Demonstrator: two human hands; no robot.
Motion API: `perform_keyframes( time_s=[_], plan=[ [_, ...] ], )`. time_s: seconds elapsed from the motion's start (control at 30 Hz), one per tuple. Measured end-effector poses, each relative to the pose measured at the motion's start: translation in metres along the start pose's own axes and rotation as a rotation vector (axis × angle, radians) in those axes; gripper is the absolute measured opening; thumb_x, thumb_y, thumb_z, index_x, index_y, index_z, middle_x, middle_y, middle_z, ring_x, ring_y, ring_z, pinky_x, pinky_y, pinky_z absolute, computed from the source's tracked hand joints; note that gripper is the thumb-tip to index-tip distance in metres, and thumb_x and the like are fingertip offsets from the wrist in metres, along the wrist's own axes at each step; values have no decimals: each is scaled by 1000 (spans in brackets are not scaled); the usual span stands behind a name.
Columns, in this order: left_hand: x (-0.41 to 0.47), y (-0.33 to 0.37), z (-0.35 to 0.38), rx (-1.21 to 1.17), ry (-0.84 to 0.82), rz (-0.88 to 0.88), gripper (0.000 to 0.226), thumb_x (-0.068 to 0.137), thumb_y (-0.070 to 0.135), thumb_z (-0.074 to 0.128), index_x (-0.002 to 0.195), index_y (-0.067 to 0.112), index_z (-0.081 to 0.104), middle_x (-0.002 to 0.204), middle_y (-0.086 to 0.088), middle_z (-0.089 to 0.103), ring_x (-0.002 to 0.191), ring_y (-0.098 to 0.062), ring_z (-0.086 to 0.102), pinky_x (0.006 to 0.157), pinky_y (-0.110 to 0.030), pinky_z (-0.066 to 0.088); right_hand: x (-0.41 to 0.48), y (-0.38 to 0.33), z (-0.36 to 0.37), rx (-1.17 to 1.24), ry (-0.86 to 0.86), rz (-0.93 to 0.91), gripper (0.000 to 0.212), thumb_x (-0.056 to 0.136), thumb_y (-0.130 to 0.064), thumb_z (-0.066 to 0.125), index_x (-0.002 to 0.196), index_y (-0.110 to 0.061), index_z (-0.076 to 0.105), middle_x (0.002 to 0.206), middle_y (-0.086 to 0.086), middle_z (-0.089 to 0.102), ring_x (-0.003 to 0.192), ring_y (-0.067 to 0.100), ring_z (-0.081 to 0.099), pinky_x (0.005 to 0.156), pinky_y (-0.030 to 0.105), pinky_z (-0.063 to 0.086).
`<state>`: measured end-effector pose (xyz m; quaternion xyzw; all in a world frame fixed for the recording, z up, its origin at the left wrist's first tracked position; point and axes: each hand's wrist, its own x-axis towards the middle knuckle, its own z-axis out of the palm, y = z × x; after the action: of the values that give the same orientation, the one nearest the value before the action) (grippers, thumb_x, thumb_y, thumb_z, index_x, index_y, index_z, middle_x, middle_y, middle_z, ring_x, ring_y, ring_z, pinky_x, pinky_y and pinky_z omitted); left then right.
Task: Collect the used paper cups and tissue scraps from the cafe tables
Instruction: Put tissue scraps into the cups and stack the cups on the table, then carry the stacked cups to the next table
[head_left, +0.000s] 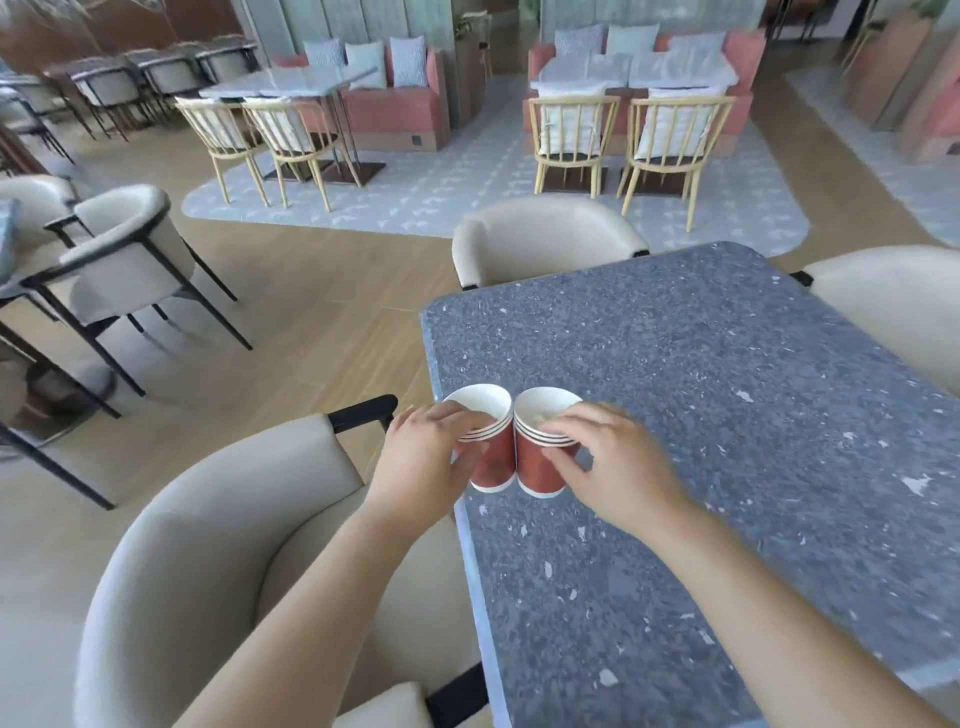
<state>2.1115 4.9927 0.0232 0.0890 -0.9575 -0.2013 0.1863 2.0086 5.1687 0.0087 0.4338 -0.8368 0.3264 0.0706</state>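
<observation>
Two stacks of red paper cups with white insides stand side by side, touching, at the left edge of a grey speckled table (727, 415). My left hand (426, 457) is wrapped around the left stack (493, 462). The right stack (535, 467) is gripped by my right hand (608, 467), fingers over its rims. Each stack shows several nested rims. I see no tissue scraps on this table.
A cream armchair (218, 545) stands just left of the table beneath my left arm. Two more cream chairs (545, 239) sit at the table's far side and right. Further cafe tables, wooden chairs (571, 135) and pink sofas stand beyond on a grey rug.
</observation>
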Motion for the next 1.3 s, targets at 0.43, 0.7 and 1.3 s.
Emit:
perform_keyframes(
  time_s=[0.43,0.7,1.3],
  plan=[
    [-97,33,-40,-248,-90,221,25,79,10,65,101,24,68,99,8,68,77,-17,64,64,-30,52,-127,-105,-22,-79,230,213,23,74,-7,68,94,-18,69,94,-3,66,89,18,61,75,29,51],
    [-124,96,-11,-380,-254,427,27,79,13,65,101,28,68,102,9,67,88,-14,64,72,-33,53,-230,-121,-56,-196,405,396,18,75,-10,67,92,-16,70,99,0,61,92,18,57,84,19,40],
    [-231,353,79,-439,-484,799,25,80,24,64,102,36,65,102,13,66,92,-10,62,72,-26,49,-488,-116,-192,-342,657,775,23,74,-6,71,93,-19,71,104,0,61,95,11,58,79,15,43]
  ],
)
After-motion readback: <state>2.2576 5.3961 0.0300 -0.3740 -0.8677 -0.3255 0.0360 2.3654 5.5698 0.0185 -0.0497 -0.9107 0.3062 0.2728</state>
